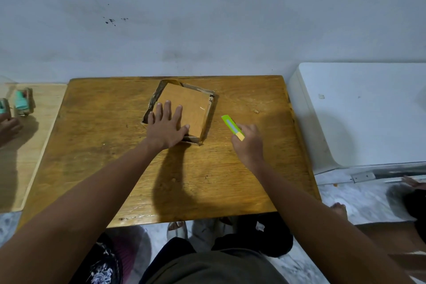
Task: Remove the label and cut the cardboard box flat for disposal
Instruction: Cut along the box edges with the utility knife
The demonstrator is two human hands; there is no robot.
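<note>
Cardboard box (184, 110) lies open-topped near the far middle of the wooden worktop (92, 145). We press our left hand (167, 125), fingers spread, on its near-left corner. Just right of the box, our right hand (249, 143) grips a green utility knife (232, 127).

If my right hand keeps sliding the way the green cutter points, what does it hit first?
The right hand aims the green cutter up and left, toward the cardboard box. Its near right wall looks first in line, with only bare wooden table between, though depth is uncertain.
</note>
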